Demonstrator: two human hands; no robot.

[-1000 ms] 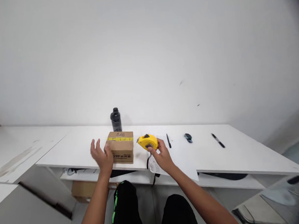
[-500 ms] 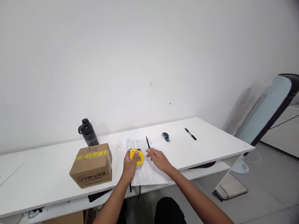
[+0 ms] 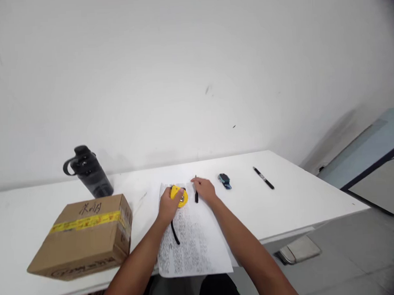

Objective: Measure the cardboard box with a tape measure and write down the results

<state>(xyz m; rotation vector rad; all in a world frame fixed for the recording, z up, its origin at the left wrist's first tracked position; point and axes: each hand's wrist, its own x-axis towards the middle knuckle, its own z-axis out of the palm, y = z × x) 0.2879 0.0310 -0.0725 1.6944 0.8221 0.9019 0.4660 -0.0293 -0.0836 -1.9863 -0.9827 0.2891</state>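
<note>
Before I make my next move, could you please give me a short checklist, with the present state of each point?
1. Tape measure gripped by left hand: ok.
2. Right hand at the nearer pen: ok.
3. Firm grip on that pen: cannot tell.
4. Paper wholly on the table: not ok, near edge overhangs.
5. Box beside the paper, not on it: ok.

Gripping with the left hand (image 3: 168, 206), with thumb (image 3: 178, 195) laid over the top of the hold. Reaching in just right of that grip with the right hand (image 3: 205, 189), with fingers bent toward it. Slanting back from the grip with left forearm (image 3: 137, 264) and right forearm (image 3: 248, 245), spreading apart.
</note>
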